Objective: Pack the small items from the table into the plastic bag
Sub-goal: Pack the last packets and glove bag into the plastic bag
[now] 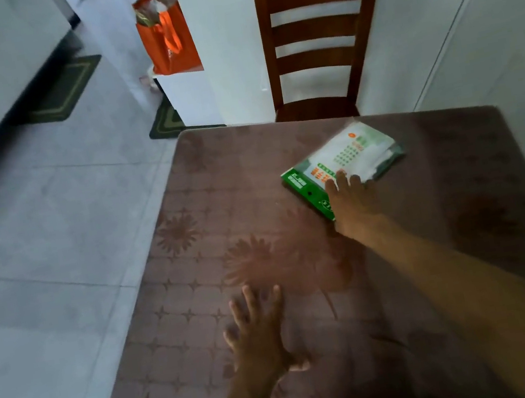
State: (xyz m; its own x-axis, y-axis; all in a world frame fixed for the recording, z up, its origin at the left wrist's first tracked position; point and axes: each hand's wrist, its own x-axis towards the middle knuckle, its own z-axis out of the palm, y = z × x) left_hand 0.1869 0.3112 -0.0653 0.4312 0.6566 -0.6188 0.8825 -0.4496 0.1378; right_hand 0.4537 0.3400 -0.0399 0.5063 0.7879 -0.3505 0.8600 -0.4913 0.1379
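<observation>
Counter (216, 178): brown, flower-print cover, fills centre and lower right of frame. Wooden chair (321, 39) at its far edge, top centre. Orange bag (166, 37) upper left-centre, on white ledge. Grey tiled floor (37, 253) at left, w/ green mat (65, 89) upper left.

Green-white packet (341, 159), partly in clear plastic, lies right of centre on counter. Right hand (353, 201) on its near edge; fingers blurred, can't tell if gripping. Left hand (259, 331) lower centre, fingers spread flat over counter, well apart from packet.

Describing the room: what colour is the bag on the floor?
Orange bag, clearest in the head view.
</observation>
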